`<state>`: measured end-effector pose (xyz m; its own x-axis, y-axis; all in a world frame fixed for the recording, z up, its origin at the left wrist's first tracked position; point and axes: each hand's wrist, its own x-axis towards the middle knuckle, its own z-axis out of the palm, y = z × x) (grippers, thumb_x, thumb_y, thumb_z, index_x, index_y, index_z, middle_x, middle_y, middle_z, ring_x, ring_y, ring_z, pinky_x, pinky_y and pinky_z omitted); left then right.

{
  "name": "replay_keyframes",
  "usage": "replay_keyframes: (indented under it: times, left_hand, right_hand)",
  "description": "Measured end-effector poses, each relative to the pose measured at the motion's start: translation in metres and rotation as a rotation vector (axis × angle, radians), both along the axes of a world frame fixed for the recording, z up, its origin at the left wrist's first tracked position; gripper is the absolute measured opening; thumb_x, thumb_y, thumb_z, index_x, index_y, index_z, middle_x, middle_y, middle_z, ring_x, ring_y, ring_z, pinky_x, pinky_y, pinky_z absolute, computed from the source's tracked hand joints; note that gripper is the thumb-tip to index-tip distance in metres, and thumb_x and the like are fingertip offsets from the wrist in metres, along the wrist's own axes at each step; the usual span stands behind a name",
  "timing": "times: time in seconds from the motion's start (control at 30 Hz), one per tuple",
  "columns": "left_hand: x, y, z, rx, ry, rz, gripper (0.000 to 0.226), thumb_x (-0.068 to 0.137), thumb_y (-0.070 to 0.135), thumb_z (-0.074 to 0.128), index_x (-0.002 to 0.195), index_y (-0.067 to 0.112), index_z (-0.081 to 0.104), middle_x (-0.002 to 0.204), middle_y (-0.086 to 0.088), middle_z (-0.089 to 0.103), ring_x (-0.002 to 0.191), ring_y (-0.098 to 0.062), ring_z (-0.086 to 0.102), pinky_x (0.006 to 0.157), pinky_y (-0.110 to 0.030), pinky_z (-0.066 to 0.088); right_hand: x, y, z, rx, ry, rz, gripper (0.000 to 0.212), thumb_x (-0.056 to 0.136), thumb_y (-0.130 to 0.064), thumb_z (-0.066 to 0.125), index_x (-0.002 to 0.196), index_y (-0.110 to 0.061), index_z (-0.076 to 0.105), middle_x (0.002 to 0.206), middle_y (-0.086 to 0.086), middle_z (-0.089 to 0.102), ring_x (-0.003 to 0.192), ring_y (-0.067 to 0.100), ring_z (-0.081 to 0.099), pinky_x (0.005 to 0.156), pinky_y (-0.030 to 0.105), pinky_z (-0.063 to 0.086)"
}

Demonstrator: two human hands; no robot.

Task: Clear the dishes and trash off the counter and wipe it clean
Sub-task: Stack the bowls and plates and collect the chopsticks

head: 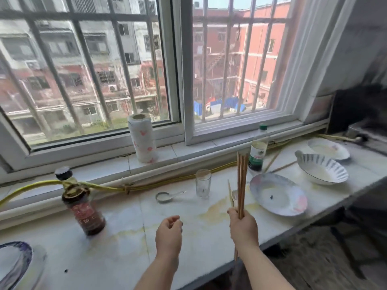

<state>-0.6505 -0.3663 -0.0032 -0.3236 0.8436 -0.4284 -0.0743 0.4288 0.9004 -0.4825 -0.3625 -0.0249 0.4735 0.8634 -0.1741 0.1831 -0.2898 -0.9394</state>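
Note:
My right hand (244, 228) grips a bundle of wooden chopsticks (241, 183), held upright above the stained white counter (129, 237). My left hand (169, 234) hovers over the counter with loosely curled fingers and holds nothing. A white spoon (166, 196) and a clear glass (203, 183) lie beyond my hands. To the right sit a flat plate (278, 194), a ribbed bowl (322, 169) and another dish (327, 148). More chopsticks (274, 161) lie near the ribbed bowl. A further utensil sits just behind the held chopsticks, partly hidden.
A dark sauce bottle (80, 204) stands at left, a green-capped bottle (258, 151) by the sill. A paper towel roll (143, 138) stands on the windowsill. A yellow hose (146, 186) runs along the wall. A plate edge (14, 262) shows at bottom left. The counter's front edge drops off at right.

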Motion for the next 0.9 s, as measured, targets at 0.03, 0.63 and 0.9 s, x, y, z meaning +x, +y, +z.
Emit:
replay_keyframes:
  times: [0.03, 0.63, 0.9]
  left_hand:
    - [0.002, 0.003, 0.0, -0.001, -0.002, 0.006, 0.009, 0.095, 0.011, 0.051, 0.1, 0.013, 0.058, 0.093, -0.005, 0.062, 0.082, -0.018, 0.055, 0.079, -0.035, 0.045]
    - [0.007, 0.137, -0.032, -0.343, -0.386, 0.063, 0.031, 0.101, 0.032, 0.041, 0.1, 0.002, 0.049, 0.075, -0.016, 0.059, 0.056, -0.019, 0.055, 0.03, -0.015, 0.043]
    - [0.005, 0.177, -0.057, -0.399, -0.508, 0.155, 0.046, 0.102, 0.032, 0.04, 0.134, 0.0, 0.041, 0.124, -0.019, 0.061, 0.019, -0.011, 0.044, 0.025, -0.012, 0.036]
  right_hand:
    - [0.006, 0.002, -0.002, -0.006, -0.014, -0.016, 0.022, 0.096, -0.035, 0.048, 0.086, -0.02, 0.06, 0.07, -0.001, 0.058, 0.065, 0.021, 0.055, 0.063, 0.036, 0.047]
    - [0.052, 0.06, -0.019, -0.345, -0.148, -0.117, 0.03, 0.097, -0.035, 0.043, 0.075, -0.017, 0.052, 0.065, 0.003, 0.051, 0.06, 0.023, 0.051, 0.058, 0.032, 0.043]
    - [0.045, 0.086, -0.023, -0.456, -0.096, -0.149, 0.038, 0.089, -0.044, 0.053, 0.068, -0.012, 0.053, 0.059, 0.004, 0.046, 0.052, 0.021, 0.042, 0.052, 0.028, 0.037]
